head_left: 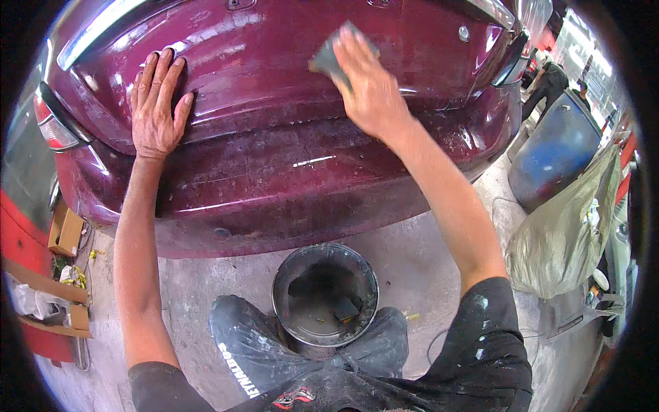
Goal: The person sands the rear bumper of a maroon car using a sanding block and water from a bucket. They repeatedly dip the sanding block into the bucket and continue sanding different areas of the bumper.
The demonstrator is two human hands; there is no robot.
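Both bare hands are on the trunk lid (274, 58) of a maroon car. Near the lid's lower left corner, the left hand (158, 110) lies flat, palm down, fingers slightly spread and thumb well apart, its wrist over the lower edge. Right of the lid's middle and above that same edge, the right hand (374, 89) holds a dark grey pad (328, 58) against the paint, fingers laid together over it; hand and pad are blurred, and the thumb's exact hold is hard to make out. Pale, cloudy streaks mark the lid. A round lock (464, 33) sits near its right edge. Below the lid runs the bumper (288, 196), smeared and dusty.

Just beyond the bumper's lower edge, a round dark bucket (276, 302) stands on the concrete floor (425, 264) between the person's knees, with a small dark block (345, 309) inside, near its right wall. Cardboard boxes (67, 230) lie on the left; at the right stand a blue drum (556, 154) and a greenish sack (556, 250).
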